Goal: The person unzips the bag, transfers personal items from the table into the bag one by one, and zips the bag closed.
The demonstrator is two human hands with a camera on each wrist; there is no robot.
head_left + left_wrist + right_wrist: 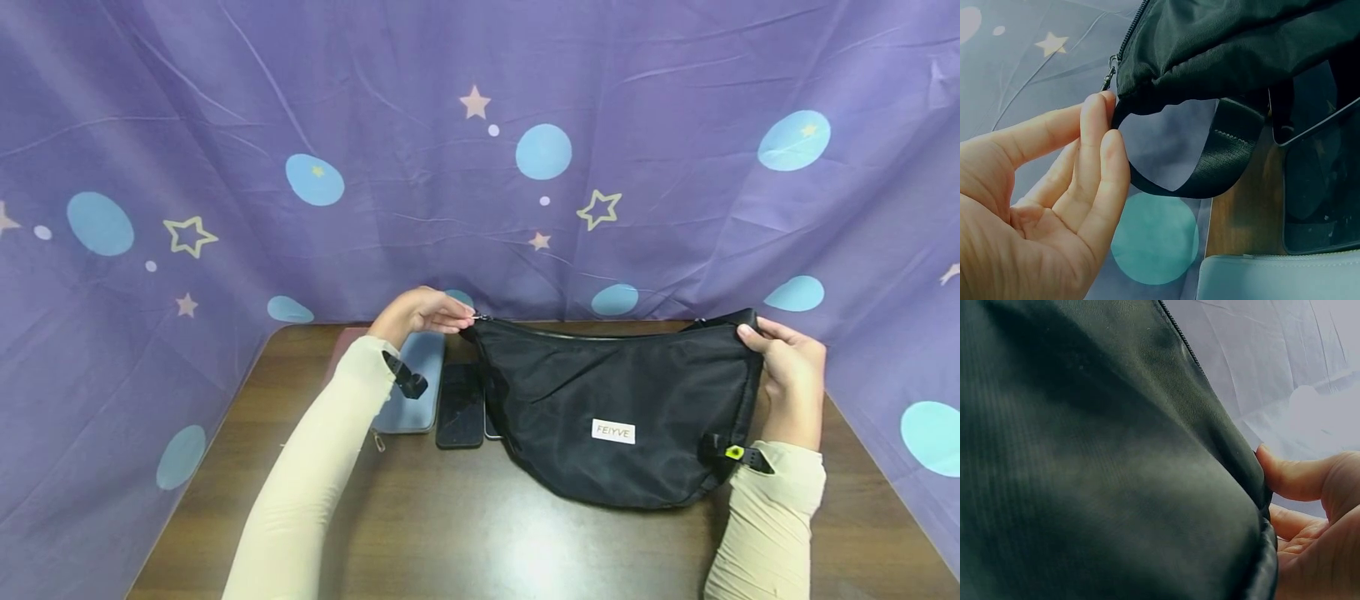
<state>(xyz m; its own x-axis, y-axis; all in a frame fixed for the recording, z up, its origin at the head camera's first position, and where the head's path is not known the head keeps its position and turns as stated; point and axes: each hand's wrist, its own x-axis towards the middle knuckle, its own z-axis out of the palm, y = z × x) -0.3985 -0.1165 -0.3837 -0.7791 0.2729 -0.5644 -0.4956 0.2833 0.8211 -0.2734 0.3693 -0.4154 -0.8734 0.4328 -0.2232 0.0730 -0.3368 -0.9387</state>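
A black fabric bag (555, 400) with a white label is held up by its two top corners over the wooden table. At its left end, my left hand (426, 312) pinches the zipper pull (1109, 79) with its fingertips. A loop of black strap (1230, 153) hangs below that corner in the left wrist view. My right hand (797, 367) grips the opposite top corner, thumb on the front and fingers behind. The zipper line runs along the top edge between both hands, and the bag's inside is hidden.
Left of the bag lie a black phone (460, 408) and a light blue zippered case (422, 375), with a pink item (343, 343) partly under my left arm. Another phone's edge (491, 429) shows behind the bag. A purple patterned curtain (420, 100) closes off the back and sides.
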